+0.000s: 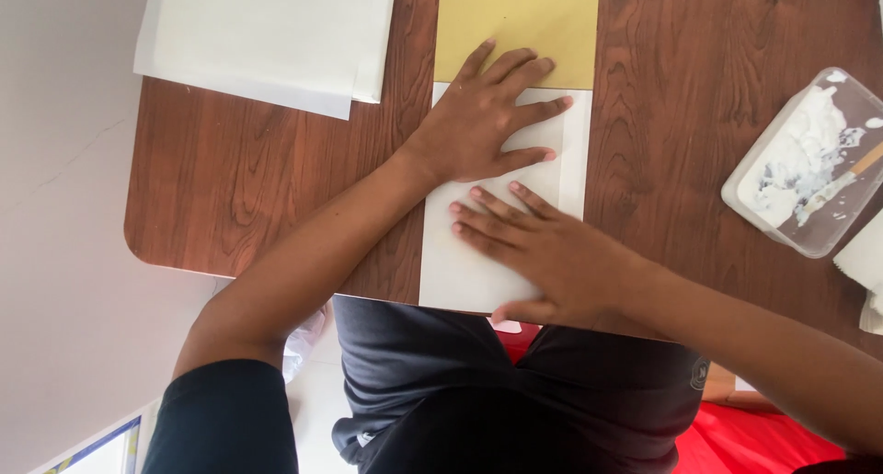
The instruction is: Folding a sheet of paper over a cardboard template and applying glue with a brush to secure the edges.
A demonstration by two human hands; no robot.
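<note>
Two hands [487,120] [552,253], one tub [809,161], one yellow sheet [520,19]

On the brown wood-grain table [276,189], the left hand [483,120] lies flat, fingers spread, across the upper end of a white folded paper sheet [460,272], its fingertips reaching onto a yellow paper sheet [552,23]. The right hand [543,249] presses flat lower down. A clear plastic tub of white paste [805,161] sits at right.

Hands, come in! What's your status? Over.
Left hand and right hand both flat, fingers spread, pressing the white sheet. Yellow paper just beyond. Paste tub off to the right. Nothing blocking.
</note>
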